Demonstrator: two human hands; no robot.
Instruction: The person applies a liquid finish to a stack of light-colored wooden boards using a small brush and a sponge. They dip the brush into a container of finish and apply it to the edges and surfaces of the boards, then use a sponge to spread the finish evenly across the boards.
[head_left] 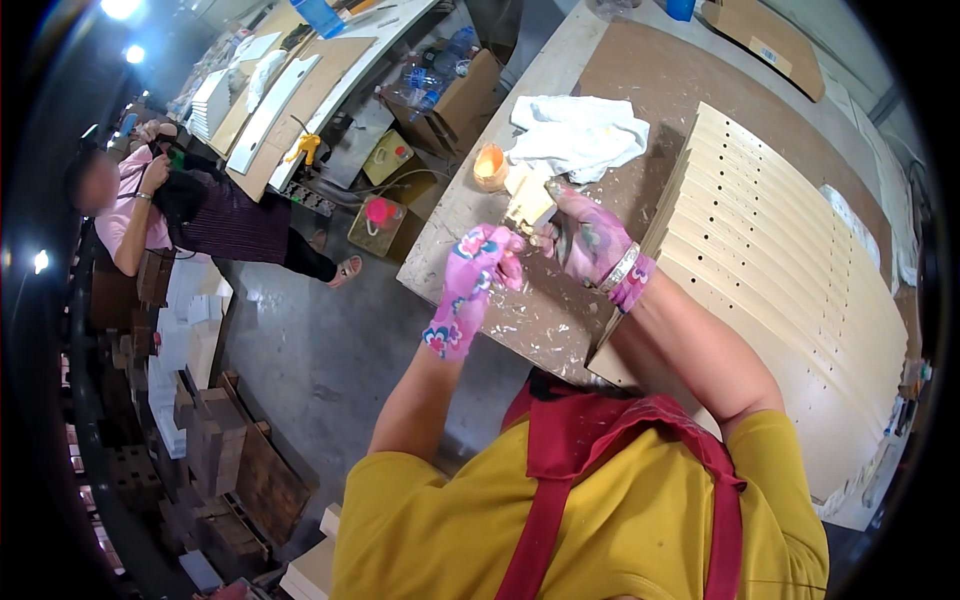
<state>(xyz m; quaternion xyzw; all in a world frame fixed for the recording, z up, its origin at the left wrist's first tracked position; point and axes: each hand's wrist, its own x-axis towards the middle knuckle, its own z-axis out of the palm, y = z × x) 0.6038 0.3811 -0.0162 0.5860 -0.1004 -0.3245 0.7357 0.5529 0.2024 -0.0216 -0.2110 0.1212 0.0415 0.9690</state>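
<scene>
Both hands wear pink flowered gloves and meet over the near left corner of the workbench. My right hand (592, 240) is closed, thumb and fingers gripping a flat, pale yellow piece (530, 200) with an uneven, smeared-looking surface; its exact kind is unclear. Close beside its lower edge, my left hand (481, 262) has its fingers curled together; what they hold, if anything, is too small to name. Just beyond the piece stands a small cup (490, 168) with orange-tan stuff inside. A crumpled white cloth (580, 135) lies behind it.
Right of my hands, pale panels (770, 270) with rows of drilled holes lie overlapping on the brown-topped workbench (640, 75). At left, another person (190, 200) stands by a second table (370, 50). Yellow containers (377, 222) and a cardboard box (470, 100) are between the tables.
</scene>
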